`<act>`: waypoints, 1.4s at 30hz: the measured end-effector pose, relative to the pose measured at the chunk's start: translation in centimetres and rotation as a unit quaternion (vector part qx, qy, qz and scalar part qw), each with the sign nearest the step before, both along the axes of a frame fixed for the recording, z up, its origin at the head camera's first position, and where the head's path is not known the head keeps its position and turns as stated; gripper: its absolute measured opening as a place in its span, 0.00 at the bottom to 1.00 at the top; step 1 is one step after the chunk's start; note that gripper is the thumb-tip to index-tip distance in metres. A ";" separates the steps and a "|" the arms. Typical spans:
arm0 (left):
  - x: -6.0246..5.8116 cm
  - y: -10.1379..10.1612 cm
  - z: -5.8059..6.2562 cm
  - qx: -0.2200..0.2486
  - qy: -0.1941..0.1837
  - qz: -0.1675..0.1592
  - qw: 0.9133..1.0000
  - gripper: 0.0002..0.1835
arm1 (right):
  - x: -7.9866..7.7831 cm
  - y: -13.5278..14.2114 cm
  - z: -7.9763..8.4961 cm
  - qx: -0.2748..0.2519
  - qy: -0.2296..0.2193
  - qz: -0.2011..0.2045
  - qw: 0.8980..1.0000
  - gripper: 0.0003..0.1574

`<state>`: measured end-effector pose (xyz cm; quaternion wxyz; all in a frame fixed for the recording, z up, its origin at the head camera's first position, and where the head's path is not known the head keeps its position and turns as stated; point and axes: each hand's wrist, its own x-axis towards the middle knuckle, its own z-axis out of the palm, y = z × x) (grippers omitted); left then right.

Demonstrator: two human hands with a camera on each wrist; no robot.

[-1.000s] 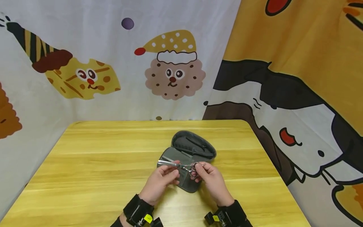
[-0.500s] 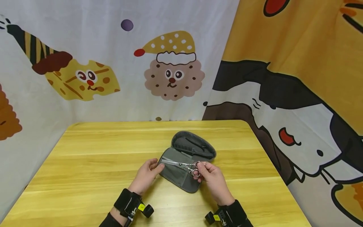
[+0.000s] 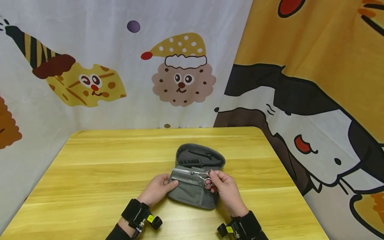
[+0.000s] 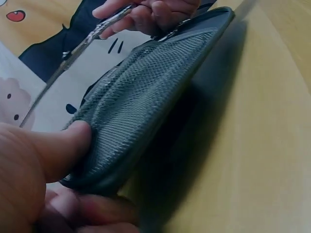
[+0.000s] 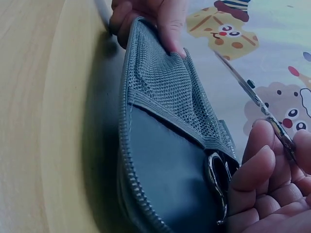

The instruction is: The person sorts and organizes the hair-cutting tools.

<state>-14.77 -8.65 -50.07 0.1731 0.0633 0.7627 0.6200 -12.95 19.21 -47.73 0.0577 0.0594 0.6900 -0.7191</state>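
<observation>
Yellow labels (image 3: 150,218) mark the devices on both wrist straps (image 3: 133,210); their print is too small to read. The right hand (image 3: 225,190) pinches the silver scissors (image 3: 193,173) near the finger rings, blades pointing leftward over the open grey case (image 3: 210,201). The left hand (image 3: 155,190) grips the case's left end, thumb on the mesh pocket (image 5: 165,73), fingers underneath, holding that end off the wooden surface (image 3: 105,173).

The case (image 3: 186,194) is grey, the scissors (image 5: 262,107) silver. Brownish grain streaks the yellow table (image 3: 90,166). Black straps (image 3: 131,210) bear yellow tags (image 3: 150,218). The white curtain (image 3: 102,26) shows a dotted mustard hat (image 3: 189,45) and a striped cone (image 3: 38,51) (black, gold).
</observation>
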 end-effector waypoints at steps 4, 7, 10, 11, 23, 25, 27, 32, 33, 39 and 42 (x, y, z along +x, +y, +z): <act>0.0 0.1 -0.4 0.041 -0.024 -0.005 0.999 0.20 | 0.1 0.1 0.1 -0.006 0.007 -0.015 1.000 0.20; -0.2 0.0 -0.9 0.084 -0.050 0.026 0.995 0.21 | 0.0 0.3 0.2 -0.010 0.011 -0.036 0.999 0.20; -0.5 -0.4 -1.4 0.115 -0.059 0.076 0.989 0.19 | -0.2 0.8 0.3 -0.011 0.019 -0.061 0.998 0.20; -0.7 -0.6 -1.5 0.121 -0.058 0.095 0.986 0.19 | -0.3 1.0 0.4 -0.013 0.020 -0.068 0.997 0.20; -0.9 -2.5 -1.9 0.148 -0.020 0.213 0.965 0.21 | -1.0 2.9 0.7 0.010 0.021 -0.126 0.992 0.21; -0.9 -2.5 -2.0 0.154 -0.019 0.212 0.965 0.21 | -1.0 3.0 0.8 0.028 0.024 -0.125 0.991 0.20; -1.0 -2.5 -2.1 0.162 -0.022 0.215 0.963 0.20 | -1.0 3.1 0.8 0.047 0.031 -0.119 0.991 0.20; -1.2 -2.5 -2.0 0.183 -0.033 0.217 0.958 0.19 | -0.8 2.9 0.6 0.080 0.046 -0.099 0.991 0.23; -1.1 -2.5 -2.0 0.185 -0.034 0.217 0.958 0.20 | -0.7 2.8 0.6 0.084 0.043 -0.096 0.991 0.24; -0.8 -2.1 -1.8 0.209 -0.048 0.229 0.949 0.21 | 0.2 2.7 0.0 0.087 -0.014 -0.089 0.992 0.27; -0.7 -1.9 -1.7 0.215 -0.048 0.232 0.947 0.21 | 0.5 2.8 -0.1 0.083 -0.034 -0.104 0.990 0.26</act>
